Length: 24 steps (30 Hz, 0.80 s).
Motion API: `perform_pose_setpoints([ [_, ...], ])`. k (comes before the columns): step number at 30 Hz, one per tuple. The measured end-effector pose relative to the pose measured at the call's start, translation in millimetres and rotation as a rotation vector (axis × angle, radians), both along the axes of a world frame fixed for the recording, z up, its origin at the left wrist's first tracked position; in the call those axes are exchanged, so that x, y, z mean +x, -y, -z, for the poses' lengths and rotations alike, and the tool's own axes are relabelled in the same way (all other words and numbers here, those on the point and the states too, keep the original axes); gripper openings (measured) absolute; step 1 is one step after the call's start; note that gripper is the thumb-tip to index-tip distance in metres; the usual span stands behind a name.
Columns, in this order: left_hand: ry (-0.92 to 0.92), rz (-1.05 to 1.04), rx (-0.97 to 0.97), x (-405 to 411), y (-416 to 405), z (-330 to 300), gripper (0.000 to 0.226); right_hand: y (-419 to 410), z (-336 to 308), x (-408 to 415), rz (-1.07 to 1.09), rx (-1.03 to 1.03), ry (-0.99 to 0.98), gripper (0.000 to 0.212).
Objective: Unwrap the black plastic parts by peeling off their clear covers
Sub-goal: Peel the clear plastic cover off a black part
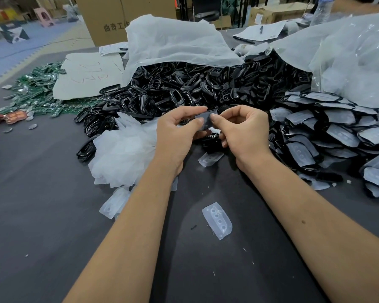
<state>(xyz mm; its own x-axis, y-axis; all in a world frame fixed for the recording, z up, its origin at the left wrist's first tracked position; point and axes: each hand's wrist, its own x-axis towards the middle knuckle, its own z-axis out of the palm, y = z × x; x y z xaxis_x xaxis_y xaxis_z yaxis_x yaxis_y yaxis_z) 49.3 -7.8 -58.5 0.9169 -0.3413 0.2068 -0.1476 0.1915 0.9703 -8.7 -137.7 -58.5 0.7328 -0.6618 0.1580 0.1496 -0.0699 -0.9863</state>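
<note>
Nearest you: one loose clear cover [217, 220], lying flat on the dark desk [42, 215] between your forearms, near the front edge.

Left grip: your left hand [177, 132], fingers curled, thumb and forefinger pinching the left end of a black plastic part [205, 120] held above the middle of the desk.

Right grip: your right hand [243, 130], fingers curled, thumb and forefinger tips pinched at the part's right end, on its clear covering; you cannot tell whether the film has lifted.

Left of your hands: a heap of peeled clear covers [123, 154], touching the unwrapped black parts [184, 88] piled toward the far edge.

Right side of the desk: a stack of covered black parts [328, 132], overlapping like shingles.

Far edge: white plastic bags [173, 42] draped over the black pile.

Far left corner: green circuit boards [35, 88], scattered, beside a sheet of cardboard [88, 75].
</note>
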Motion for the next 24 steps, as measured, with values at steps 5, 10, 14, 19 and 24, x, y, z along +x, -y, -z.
perform_pose_setpoints([
  [5, 0.006, 0.004, 0.001, 0.1, -0.7, 0.1, 0.024, 0.6, 1.4, 1.1, -0.002, 0.020, 0.003, 0.024],
  [10, 0.015, 0.010, 0.002, 0.4, -1.8, 0.6, 0.024, 1.4, 1.2, 1.4, -0.012, 0.036, -0.006, 0.025],
  [14, 0.015, 0.012, 0.008, 0.2, -1.5, 0.5, 0.024, 1.6, 0.7, 0.9, -0.016, 0.040, -0.003, 0.026],
  [19, 0.011, 0.023, -0.007, 0.2, -1.9, 0.3, 0.024, 2.2, 2.2, 1.6, -0.006, 0.022, -0.005, 0.026],
  [24, -0.012, 0.030, -0.030, 0.1, -2.7, -1.8, 0.026, 2.9, 3.2, 2.9, -0.028, 0.008, -0.030, 0.024],
])
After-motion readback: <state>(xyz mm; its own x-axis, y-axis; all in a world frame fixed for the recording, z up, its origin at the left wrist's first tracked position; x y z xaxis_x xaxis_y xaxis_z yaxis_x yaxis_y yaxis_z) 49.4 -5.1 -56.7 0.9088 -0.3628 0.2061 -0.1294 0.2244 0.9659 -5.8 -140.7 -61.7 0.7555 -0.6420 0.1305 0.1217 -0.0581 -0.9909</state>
